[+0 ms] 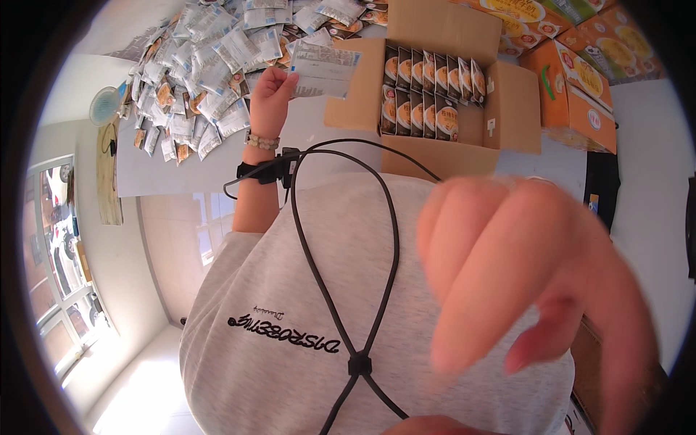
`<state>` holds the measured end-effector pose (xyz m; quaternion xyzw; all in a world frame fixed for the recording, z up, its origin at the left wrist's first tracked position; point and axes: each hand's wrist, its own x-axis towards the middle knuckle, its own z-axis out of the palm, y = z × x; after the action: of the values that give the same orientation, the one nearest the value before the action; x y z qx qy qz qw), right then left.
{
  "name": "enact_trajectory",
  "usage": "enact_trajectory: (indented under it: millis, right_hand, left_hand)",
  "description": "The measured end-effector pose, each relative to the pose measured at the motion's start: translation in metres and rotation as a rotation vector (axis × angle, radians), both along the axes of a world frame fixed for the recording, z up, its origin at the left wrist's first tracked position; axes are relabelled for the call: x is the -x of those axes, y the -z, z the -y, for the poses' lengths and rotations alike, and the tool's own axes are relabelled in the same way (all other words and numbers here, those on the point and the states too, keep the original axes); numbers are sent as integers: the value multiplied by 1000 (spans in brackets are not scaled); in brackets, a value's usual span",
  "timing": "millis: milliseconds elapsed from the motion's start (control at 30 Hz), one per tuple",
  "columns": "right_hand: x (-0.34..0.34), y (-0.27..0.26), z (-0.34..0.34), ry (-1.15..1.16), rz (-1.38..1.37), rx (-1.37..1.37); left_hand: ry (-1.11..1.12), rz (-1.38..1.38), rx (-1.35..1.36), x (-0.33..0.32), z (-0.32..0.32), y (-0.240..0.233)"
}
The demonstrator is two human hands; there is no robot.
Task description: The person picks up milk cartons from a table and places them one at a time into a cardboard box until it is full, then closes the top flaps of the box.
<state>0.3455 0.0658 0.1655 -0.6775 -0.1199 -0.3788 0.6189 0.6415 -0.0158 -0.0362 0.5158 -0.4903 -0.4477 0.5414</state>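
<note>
My left hand [272, 98], with a beaded bracelet and a black strap at the wrist, holds a flat sachet [326, 70] by its left edge between thumb and fingers. The sachet's pale printed side shows. It is held over the table, left of an open cardboard box [516, 109]. Two rows of upright dark sachets [447, 122] stand in the box. My right hand [516, 255] is large and blurred close to the camera, in front of my shirt. Its fingers are bent, the thumb apart from them, and no object shows in it.
A big heap of loose sachets [201, 65] covers the back left of the table [157, 182]. Orange printed cartons [576, 103] stand right of the box. Black cable [396, 239] loops over my shirt. A round greenish object [104, 106] is beyond the table's left edge.
</note>
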Motion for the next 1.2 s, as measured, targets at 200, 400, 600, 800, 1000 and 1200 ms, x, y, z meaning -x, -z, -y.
enact_trajectory:
  millis: [200,400,600,800,1000,1200]
  right_hand:
    - [33,93,69,681,-330,-756]
    - [18,162,88,42,-107,-1453]
    - [17,206,90,344,-10,-1501]
    - [14,201,79,379,-94,-1407]
    - [5,177,68,238,-144,-1261]
    - [5,181,70,303,-166,-1193]
  left_hand:
    - [68,77,253,39,-12,-39]
    - [517,425,589,89,-23,-60]
    - [770,327,528,111,-29,-40]
    - [308,198,-280,93,-1,-33]
    - [469,214,-216,99,4,-21]
    - [494,163,-140,98,9,-14]
